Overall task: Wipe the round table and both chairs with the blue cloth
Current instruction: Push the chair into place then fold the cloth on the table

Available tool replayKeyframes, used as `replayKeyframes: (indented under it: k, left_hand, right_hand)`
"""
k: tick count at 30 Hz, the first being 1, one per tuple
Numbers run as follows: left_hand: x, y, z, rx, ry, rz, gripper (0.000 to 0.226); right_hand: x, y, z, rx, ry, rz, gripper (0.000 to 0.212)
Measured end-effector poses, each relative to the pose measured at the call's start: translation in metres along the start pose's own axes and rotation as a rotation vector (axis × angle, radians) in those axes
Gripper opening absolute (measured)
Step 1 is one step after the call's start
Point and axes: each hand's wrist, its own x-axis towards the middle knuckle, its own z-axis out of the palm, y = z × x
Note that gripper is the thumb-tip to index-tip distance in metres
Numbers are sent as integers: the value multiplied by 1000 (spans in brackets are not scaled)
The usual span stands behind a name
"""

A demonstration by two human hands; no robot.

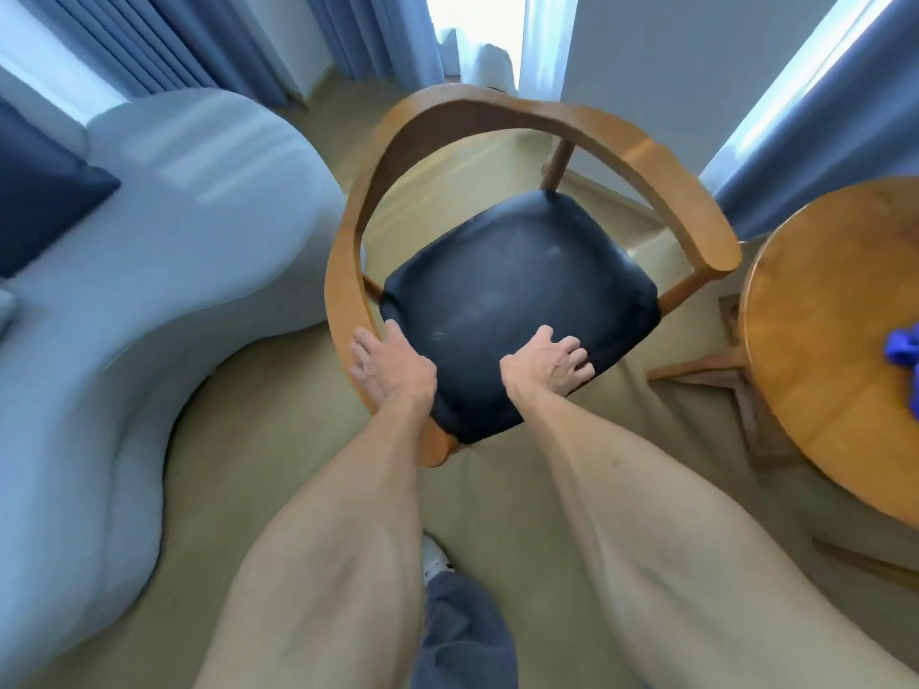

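Head view: one wide-angle look down at both bare forearms reaching forward over a tan floor (278, 430).
Chair: a wooden chair (497, 116) with a curved back-and-arm rail and a dark padded seat (517, 290) stands straight ahead, between the sofa and the table.
Left hand: the left hand (393, 365) grips the near end of the chair's left arm rail, thumb on the inner side by the seat, fingers over the outer edge.
Right hand: the right hand (552, 360) is curled over the near front edge of the dark seat, fingers bent down onto the padding.
Hands: set apart from each other, each clamped on the chair; neither holds the cloth.
Blue cloth: the blue cloth (902, 348) lies bunched on the round table (820, 340) at the right edge, well apart from both hands.
Sofa: a pale grey sofa (149, 241) fills the left side, with a dark blue cushion (40, 191) on it.
Background: blue curtains (199, 37) hang behind.
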Motion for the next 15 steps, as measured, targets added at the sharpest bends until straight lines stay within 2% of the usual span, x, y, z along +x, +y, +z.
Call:
replayKeyframes:
  k: [2,6,9,12,15]
  left_hand:
    - [11,-25,-5,35,-33,71,40]
    - [37,-63,-14,38,-94,56,41]
    - [58,-66,-20,49,-116,98,42]
    - [80,-55,-24,45,-59,218,36]
    - [99,-37,-30,87,-29,425,25]
  right_hand:
    - [-26,-19,14,25,-30,42,43]
    - [-69,-53,36,72,-181,86,38]
    - [-84,-65,44,125,-298,226,39]
    - [-84,-71,48,236,-399,350,45]
    - [-75,-81,56,264,-501,415,46]
